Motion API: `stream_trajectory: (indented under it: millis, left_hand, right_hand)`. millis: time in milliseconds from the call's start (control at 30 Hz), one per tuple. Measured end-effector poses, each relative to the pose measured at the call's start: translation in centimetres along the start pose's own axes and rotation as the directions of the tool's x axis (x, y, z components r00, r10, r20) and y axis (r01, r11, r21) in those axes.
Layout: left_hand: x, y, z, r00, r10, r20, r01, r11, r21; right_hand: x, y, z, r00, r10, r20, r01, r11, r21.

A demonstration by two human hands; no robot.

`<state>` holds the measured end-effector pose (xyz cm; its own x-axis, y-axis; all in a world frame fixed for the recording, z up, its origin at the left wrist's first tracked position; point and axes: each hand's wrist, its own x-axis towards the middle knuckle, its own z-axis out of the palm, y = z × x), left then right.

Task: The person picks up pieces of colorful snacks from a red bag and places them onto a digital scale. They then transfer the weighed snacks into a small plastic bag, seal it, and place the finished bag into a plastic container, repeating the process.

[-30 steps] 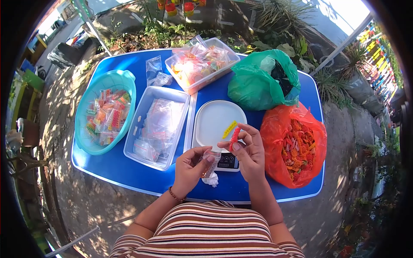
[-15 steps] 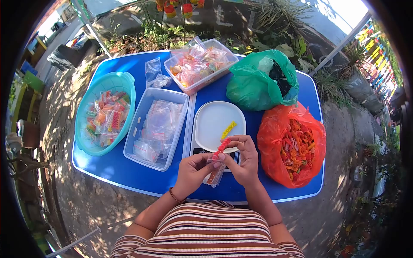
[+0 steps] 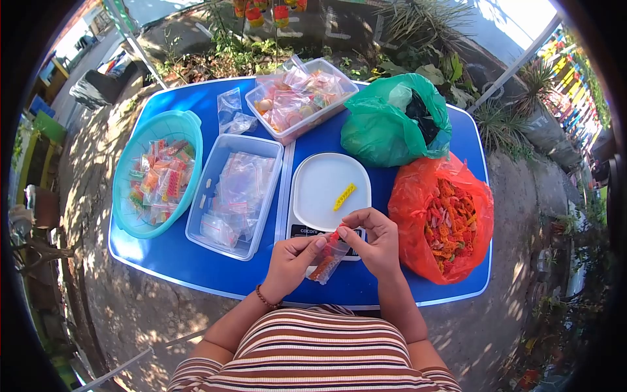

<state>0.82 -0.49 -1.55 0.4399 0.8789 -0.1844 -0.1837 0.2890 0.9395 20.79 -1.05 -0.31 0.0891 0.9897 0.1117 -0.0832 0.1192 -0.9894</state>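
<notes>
A small clear plastic bag (image 3: 326,263) with orange-red pieces inside hangs between my hands, in front of the scale. My left hand (image 3: 290,262) pinches its left side near the top. My right hand (image 3: 375,243) is closed at the bag's mouth, thumb and forefinger on a red bumpy strip (image 3: 335,238) that reaches down into the opening. Whether those fingers also grip the bag's edge is hard to tell. Just beyond, a yellow bumpy strip (image 3: 344,196) lies on the white tray (image 3: 320,176) of a kitchen scale (image 3: 305,230), partly hidden by my hands.
At left stand a turquoise basket (image 3: 121,196) of filled packets and a plastic tub (image 3: 196,221) of clear bags. Another tub (image 3: 313,123) of packets is at the back, beside loose clear bags (image 3: 234,111). At right are a green bag (image 3: 372,134) and a red bag (image 3: 408,242) of colourful strips.
The red strip has moved down from above the bag into its mouth. My right fingers have lowered with it, and the bag is now tilted and more visible.
</notes>
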Motion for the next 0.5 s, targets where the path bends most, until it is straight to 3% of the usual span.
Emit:
stream_trajectory:
  millis: [67, 167, 267, 300, 400, 433, 500]
  left_hand:
    - [0.0, -0.4, 0.1, 1.0, 0.002, -0.025, -0.003, 1.0, -0.029]
    - [-0.1, -0.1, 0.5, 0.996, -0.001, -0.091, -0.004, 0.998, -0.061]
    - [-0.1, -0.2, -0.5, 0.996, -0.058, -0.075, 0.058, 0.998, 0.009]
    - [-0.1, -0.2, -0.6, 0.995, -0.063, -0.075, 0.063, 0.998, -0.002]
    - [0.1, -0.4, -0.5, 0.993, -0.072, -0.097, 0.061, 0.992, -0.109]
    - [0.3, -0.7, -0.2, 0.99, -0.073, -0.12, 0.049, 0.98, -0.194]
    - [0.5, -0.2, 0.1, 0.986, -0.119, -0.12, 0.073, 0.94, -0.335]
  right_hand:
    - [-0.4, -0.3, 0.8, 0.999, 0.046, -0.02, -0.046, 0.999, 0.011]
    - [-1.4, 0.5, 2.4, 0.974, -0.209, -0.084, 0.191, 0.963, -0.191]
    - [-1.1, -1.0, 2.0, 0.931, -0.309, 0.194, 0.364, 0.755, -0.545]
    - [-0.9, -0.7, 1.6, 0.924, -0.288, 0.25, 0.377, 0.788, -0.487]
    - [1.4, 0.1, 0.6, 0.958, -0.271, 0.093, 0.276, 0.789, -0.549]
    - [2.5, -0.2, 0.5, 0.936, -0.331, 0.122, 0.298, 0.556, -0.776]
    - [3.7, 1.0, -0.4, 0.922, -0.319, 0.22, 0.333, 0.361, -0.871]
